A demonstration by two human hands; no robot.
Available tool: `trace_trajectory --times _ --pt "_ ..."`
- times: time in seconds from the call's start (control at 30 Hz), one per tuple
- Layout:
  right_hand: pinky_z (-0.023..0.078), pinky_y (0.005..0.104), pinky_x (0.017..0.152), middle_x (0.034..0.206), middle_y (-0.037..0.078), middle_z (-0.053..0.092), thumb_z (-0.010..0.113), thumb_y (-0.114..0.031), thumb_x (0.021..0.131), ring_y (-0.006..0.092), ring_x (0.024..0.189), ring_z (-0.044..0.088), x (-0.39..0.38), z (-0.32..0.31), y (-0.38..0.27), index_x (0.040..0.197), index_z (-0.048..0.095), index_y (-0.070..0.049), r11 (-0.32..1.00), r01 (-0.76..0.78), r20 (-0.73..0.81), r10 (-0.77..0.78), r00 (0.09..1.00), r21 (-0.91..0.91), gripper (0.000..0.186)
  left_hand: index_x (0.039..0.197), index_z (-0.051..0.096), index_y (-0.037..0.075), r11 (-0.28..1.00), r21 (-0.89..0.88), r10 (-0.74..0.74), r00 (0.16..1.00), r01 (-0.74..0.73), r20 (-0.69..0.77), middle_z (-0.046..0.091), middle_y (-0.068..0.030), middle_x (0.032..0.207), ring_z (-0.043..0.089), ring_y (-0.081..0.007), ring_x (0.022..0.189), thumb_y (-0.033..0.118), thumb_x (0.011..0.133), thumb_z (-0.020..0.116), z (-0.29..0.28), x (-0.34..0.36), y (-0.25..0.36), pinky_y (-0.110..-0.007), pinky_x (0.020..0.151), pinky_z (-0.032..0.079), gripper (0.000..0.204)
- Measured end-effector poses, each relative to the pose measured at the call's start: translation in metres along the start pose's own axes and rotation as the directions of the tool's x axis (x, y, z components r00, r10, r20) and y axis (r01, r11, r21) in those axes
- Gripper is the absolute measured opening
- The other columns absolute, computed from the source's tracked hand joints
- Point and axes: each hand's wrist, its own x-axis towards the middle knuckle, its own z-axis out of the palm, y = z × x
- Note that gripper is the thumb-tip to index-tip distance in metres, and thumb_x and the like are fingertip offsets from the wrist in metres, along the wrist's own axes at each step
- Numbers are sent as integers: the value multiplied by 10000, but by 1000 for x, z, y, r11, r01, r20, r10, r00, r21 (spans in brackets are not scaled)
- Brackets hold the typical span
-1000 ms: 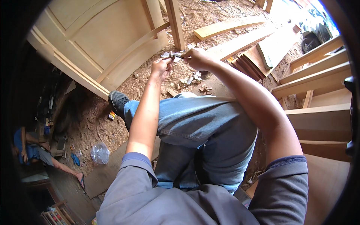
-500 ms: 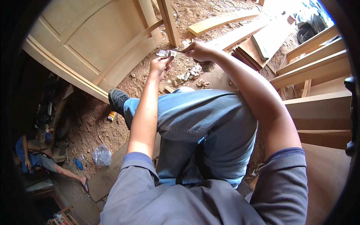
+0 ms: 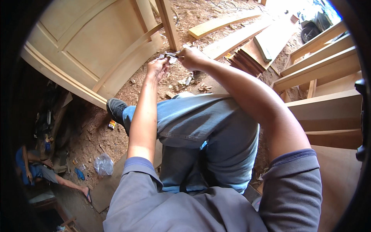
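Out beyond my crossed knee, both hands are raised close together over the shavings-strewn ground. My left hand [image 3: 157,69] is closed, its fingertips pinching a small dark piece [image 3: 166,58] too small to name. Just to its right, my right hand [image 3: 191,58] is closed around a thin dark tool [image 3: 174,56] that points left. The tool's end meets or overlaps the small piece; whether they touch, I cannot tell. Most of the tool's grip is hidden in my right fist.
A pale wooden door panel [image 3: 98,42] leans at left beside an upright post [image 3: 170,27]. Boards [image 3: 235,40] lie ahead; wooden frames [image 3: 317,73] stand right. A plastic bag [image 3: 103,164] lies at lower left, near another person's leg [image 3: 71,181].
My right hand has come left and a little nearer, closer to my left hand. The tool's end now overlaps the small piece. The whole view has shifted slightly.
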Motion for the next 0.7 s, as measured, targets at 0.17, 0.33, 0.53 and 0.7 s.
trace_trajectory --times 0.17,0.33,0.53,0.7 --pt "512 324 558 852 160 663 444 -167 944 204 620 618 10 -53 8 1105 615 0 905 -138 -448 326 832 402 288 918 633 10 955 287 -110 988 76 106 630 -56 756 587 -93 641 45 802 718 9 -22 -10 -238 557 499 148" --pt "536 372 796 1018 185 672 522 -202 903 268 855 675 4 -52 53 1181 649 -161 920 -323 -151 359 921 220 309 951 642 38 987 158 -55 995 42 79 653 -35 815 588 -88 688 83 809 721 -3 -23 -17 -231 585 511 169" --pt "528 372 810 986 173 680 592 -309 863 263 872 666 -7 -54 55 1147 672 -168 973 -224 -124 229 965 52 327 965 653 68 969 245 2 998 -17 62 669 -10 826 586 -64 705 157 820 732 12 -24 -14 -224 608 471 187" --pt "533 329 678 795 97 691 629 -356 855 170 699 661 -52 -95 52 1036 717 -140 953 -250 -162 277 947 169 296 962 673 114 988 139 43 985 -67 166 664 13 812 574 -61 681 241 845 715 53 -44 -23 -237 640 452 177"
